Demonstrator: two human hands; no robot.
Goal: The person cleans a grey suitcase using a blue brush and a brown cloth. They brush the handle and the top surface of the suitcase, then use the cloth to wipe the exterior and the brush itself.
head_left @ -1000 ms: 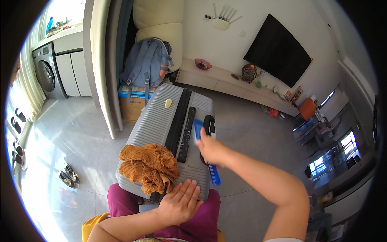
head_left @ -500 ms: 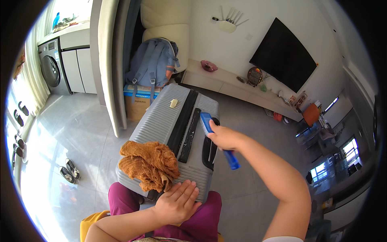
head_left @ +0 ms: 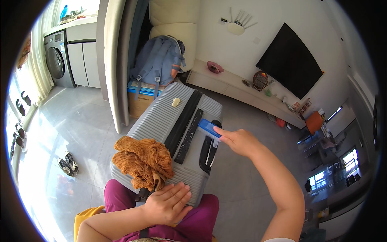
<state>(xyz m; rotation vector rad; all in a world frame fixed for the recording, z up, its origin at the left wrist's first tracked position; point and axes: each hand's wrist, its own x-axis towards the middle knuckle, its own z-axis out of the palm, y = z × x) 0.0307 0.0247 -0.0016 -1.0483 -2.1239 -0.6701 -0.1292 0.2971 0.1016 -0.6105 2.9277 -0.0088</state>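
Head view, looking down. Grey ribbed hard-shell suitcase [head_left: 161,121] lies flat across the person's lap, long axis running from the near lower left toward the far upper right. Shell surface: parallel moulded ridges along the long axis, matte plastic. A black zip band [head_left: 183,121] splits the shell lengthwise; a black strap-like handle [head_left: 188,136] lies beside it, and a black loop handle [head_left: 209,151] sits on the right-hand side panel.

Right hand [head_left: 238,141]: fingers closed together on one end of a blue plastic brush with white bristles [head_left: 209,129]. Brush is short and bar-shaped, long axis pointing from the hand toward the upper left, free end over the suitcase between the two black handles. Bristles face down; contact with the shell cannot be told.

Left hand [head_left: 167,203]: palm down, fingers spread flat and apart on the near edge of the suitcase, gripping nothing. Just beyond it lies a rust-orange knitted cloth [head_left: 141,161], crumpled, loose coarse weave, on the near left corner of the shell.

Small pale yellow flat piece [head_left: 175,102] rests on the far end of the shell. Behind the suitcase: blue fabric backpack [head_left: 157,60] on a cardboard box [head_left: 139,103]. Glossy grey tiled floor [head_left: 76,121] all around.
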